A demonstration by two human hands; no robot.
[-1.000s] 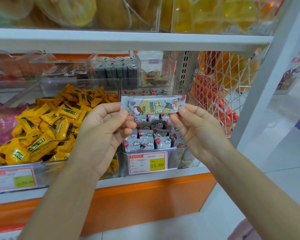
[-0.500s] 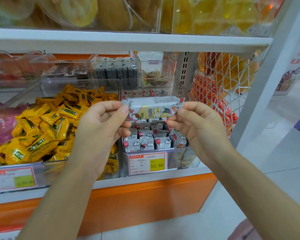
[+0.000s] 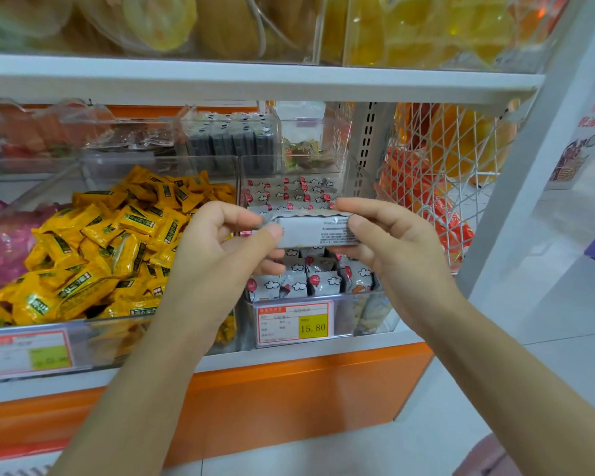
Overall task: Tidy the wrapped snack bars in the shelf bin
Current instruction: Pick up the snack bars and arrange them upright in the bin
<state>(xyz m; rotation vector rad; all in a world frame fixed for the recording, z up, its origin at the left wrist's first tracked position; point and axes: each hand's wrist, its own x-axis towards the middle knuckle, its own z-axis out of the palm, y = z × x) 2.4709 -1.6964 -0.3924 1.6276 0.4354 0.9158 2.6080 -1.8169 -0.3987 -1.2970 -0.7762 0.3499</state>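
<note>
One bar held over the bin, printed back facing up

The person stood at the shelves with a single wrapped snack bar (image 3: 315, 231) held level between both hands, just above the clear bin (image 3: 368, 317) where the rest of the bars (image 3: 310, 283) sat packed in rows. The left hand (image 3: 220, 249) pinched the bar's left end between thumb and curled fingers, and the right hand (image 3: 392, 249) pinched the right end in the same way. The bar's plain silver-grey back faced up, with a block of small print near its right end and a crimped seam along its far edge. Below it, the bars in the bin stood on end, close together, showing white clouds and red balloons on grey wrappers. A price label (image 3: 294, 324) reading 15.80 was fixed to the bin's front wall. Just to the left, a wider clear bin held a loose heap of yellow packets (image 3: 117, 242), with pink packets (image 3: 0, 249) beyond them. To the right hung a white wire basket (image 3: 437, 173) with orange bags inside. A white shelf board (image 3: 255, 82) ran across overhead
</note>
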